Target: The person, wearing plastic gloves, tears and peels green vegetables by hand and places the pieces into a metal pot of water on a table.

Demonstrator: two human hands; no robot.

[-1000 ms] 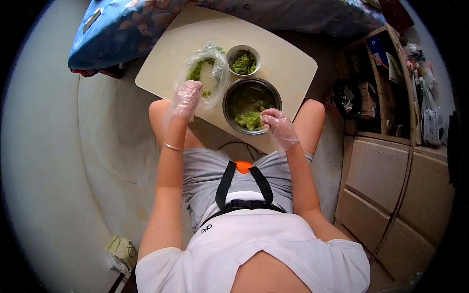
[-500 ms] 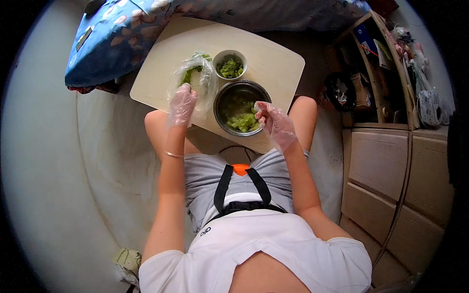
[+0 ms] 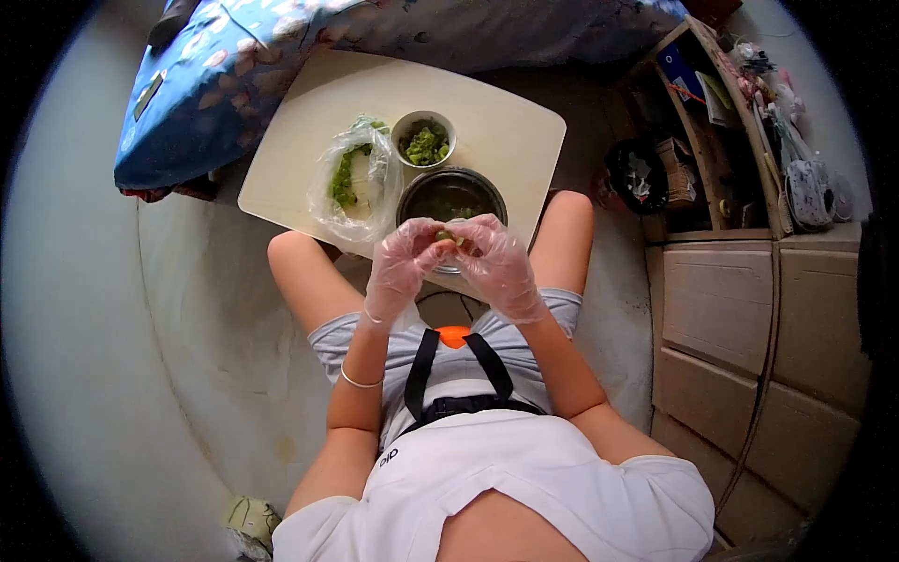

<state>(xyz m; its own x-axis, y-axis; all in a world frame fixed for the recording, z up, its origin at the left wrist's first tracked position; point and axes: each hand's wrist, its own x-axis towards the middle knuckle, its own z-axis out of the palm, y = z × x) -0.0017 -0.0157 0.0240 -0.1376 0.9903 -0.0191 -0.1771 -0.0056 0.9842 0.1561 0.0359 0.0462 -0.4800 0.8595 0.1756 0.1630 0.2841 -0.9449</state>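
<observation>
My left hand (image 3: pixel 405 267) and my right hand (image 3: pixel 496 267), both in clear plastic gloves, meet fingertip to fingertip above the near rim of a metal bowl (image 3: pixel 499 199). Pinched between them is a small green grape-like piece (image 3: pixel 448 238); the fingers hide most of it. Murky liquid shows in the far part of the metal bowl, and my hands cover its near part. A clear plastic bag (image 3: pixel 379 183) to the left holds more green pieces and something pale. Just behind the metal bowl stands a white bowl (image 3: pixel 397 150) with green pieces inside.
The pale table (image 3: pixel 290 122) stands between my knees. Beyond it is a bed with a blue floral cover (image 3: pixel 215 84). On the right are a wooden shelf (image 3: pixel 763 155), a black-lined bin (image 3: pixel 640 178) and brown boxes (image 3: pixel 716 295).
My left hand has moved from the plastic bag down and right; my right hand has drawn back from inside the metal bowl's edge. Both now meet around a small green piece.
</observation>
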